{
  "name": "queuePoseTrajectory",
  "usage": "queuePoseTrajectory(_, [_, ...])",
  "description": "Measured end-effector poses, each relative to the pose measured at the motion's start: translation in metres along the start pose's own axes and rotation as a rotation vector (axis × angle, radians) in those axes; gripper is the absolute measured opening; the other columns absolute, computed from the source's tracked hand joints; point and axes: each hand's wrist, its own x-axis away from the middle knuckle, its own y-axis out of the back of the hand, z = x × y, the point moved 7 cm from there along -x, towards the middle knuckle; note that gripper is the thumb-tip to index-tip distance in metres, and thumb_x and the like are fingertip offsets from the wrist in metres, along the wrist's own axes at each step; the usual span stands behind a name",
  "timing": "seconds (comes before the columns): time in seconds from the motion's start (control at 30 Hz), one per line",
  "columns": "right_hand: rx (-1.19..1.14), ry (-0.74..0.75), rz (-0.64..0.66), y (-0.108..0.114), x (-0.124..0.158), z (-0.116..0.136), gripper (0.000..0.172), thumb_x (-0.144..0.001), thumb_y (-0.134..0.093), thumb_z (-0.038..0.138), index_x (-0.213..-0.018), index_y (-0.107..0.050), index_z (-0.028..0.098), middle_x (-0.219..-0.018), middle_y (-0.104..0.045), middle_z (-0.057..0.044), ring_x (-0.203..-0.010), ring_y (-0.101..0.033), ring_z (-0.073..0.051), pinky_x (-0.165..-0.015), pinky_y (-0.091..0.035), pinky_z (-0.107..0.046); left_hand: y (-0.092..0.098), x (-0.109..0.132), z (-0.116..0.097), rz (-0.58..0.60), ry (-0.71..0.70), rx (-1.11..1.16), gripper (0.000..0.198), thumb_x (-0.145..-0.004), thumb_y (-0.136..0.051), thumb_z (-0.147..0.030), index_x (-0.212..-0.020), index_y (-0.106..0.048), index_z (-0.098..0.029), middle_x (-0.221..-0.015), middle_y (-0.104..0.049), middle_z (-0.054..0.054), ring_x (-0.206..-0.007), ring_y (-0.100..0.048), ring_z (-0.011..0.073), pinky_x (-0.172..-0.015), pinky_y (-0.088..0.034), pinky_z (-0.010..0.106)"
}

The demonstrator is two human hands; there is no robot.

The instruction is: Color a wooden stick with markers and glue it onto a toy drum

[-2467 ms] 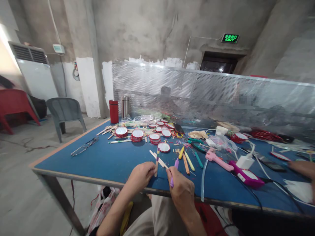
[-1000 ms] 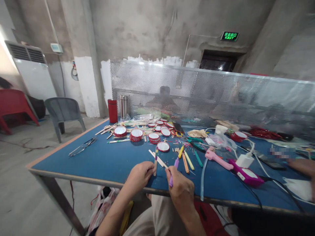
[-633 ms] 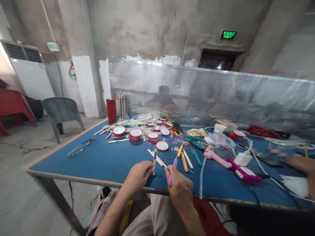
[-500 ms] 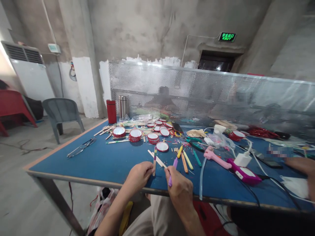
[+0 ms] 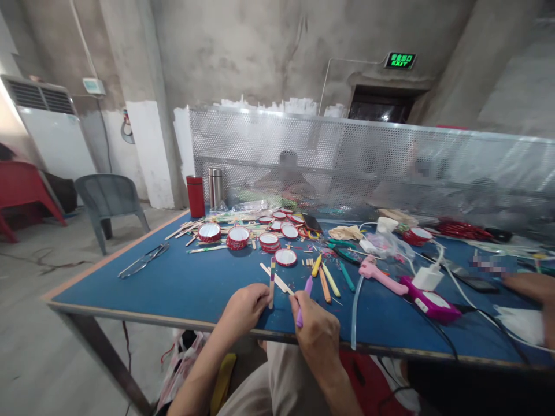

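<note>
We grip the purple crayon [image 5: 308,286] in the curled fingers of the right hand [image 5: 319,328]. With the left hand [image 5: 248,307], we pinch the banded stick [image 5: 272,282] — painted end directed away from the fingertips. A pale stick [image 5: 281,284] runs obliquely behind it to the right fingertips; we cannot tell whether they grip it. Beyond the right fingers, we find an orange crayon [image 5: 325,285], then a yellow crayon [image 5: 317,266]. Farther ahead of both hands lies a red-rimmed disc [image 5: 286,257].
</note>
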Motion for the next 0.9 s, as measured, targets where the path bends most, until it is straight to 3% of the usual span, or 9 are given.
queuePoseTrajectory(0.9, [-0.006,0.011,0.010,-0.0022,0.0014,0.0001,0.035,-0.098,-0.033,0.029,-0.072,-0.055,0.019,-0.052,-0.057,0.001,-0.046,-0.051,-0.010,-0.052,-0.022,-0.025,0.0002,0.0002,0.0001,-0.002,-0.002,0.017,0.029,-0.090,-0.037,-0.031,-0.069,-0.055,-0.020,-0.072,-0.061,0.001,-0.070,-0.056,0.0151,-0.064,-0.036,0.022])
